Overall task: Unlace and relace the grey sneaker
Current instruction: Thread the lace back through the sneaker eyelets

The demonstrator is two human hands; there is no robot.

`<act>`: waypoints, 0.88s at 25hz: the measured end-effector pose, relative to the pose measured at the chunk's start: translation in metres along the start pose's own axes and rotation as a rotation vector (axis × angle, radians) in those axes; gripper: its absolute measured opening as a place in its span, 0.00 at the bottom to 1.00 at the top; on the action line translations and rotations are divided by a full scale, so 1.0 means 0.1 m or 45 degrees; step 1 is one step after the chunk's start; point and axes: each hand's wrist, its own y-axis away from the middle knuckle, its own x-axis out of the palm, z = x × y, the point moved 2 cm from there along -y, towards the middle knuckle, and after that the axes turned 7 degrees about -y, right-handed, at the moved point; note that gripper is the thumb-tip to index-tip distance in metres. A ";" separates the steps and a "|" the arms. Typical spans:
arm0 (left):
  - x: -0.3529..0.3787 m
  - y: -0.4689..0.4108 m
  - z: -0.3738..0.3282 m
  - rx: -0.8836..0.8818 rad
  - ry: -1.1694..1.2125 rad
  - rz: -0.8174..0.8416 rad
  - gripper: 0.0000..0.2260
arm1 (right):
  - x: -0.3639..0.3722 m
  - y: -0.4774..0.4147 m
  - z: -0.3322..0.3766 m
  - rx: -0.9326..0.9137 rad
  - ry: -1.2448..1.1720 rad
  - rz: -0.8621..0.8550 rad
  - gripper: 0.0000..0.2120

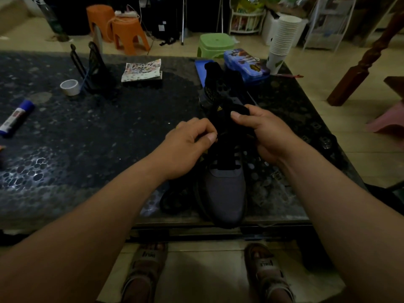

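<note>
A grey sneaker (225,191) lies on the dark stone table (98,132), its toe over the near edge and pointing at me. Black laces (225,158) cross its eyelets. My left hand (188,143) pinches the lace between thumb and forefinger at the shoe's left side. My right hand (266,132) grips the dark tongue and collar from the right, thumb on top. A loose loop of black lace (172,202) lies on the table left of the toe. A second dark shoe (220,84) stands behind.
On the table are a tape roll (70,87), a glue stick (16,118), a black wire stand (91,66), a patterned paper (142,71), a blue tin (244,64) and a stack of paper cups (282,40). Orange and green stools stand beyond.
</note>
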 end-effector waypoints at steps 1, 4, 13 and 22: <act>-0.01 0.01 -0.01 0.073 -0.060 -0.068 0.06 | 0.00 -0.01 0.00 0.007 -0.010 0.004 0.11; -0.02 0.04 -0.05 0.212 -0.071 -0.086 0.05 | 0.00 -0.02 -0.01 0.009 -0.005 0.008 0.15; 0.03 -0.03 0.10 0.006 0.037 0.036 0.06 | -0.17 -0.01 -0.13 0.059 -0.344 0.058 0.17; 0.01 -0.12 0.10 -0.050 0.017 0.240 0.07 | -0.21 -0.05 -0.19 0.100 -0.449 0.126 0.24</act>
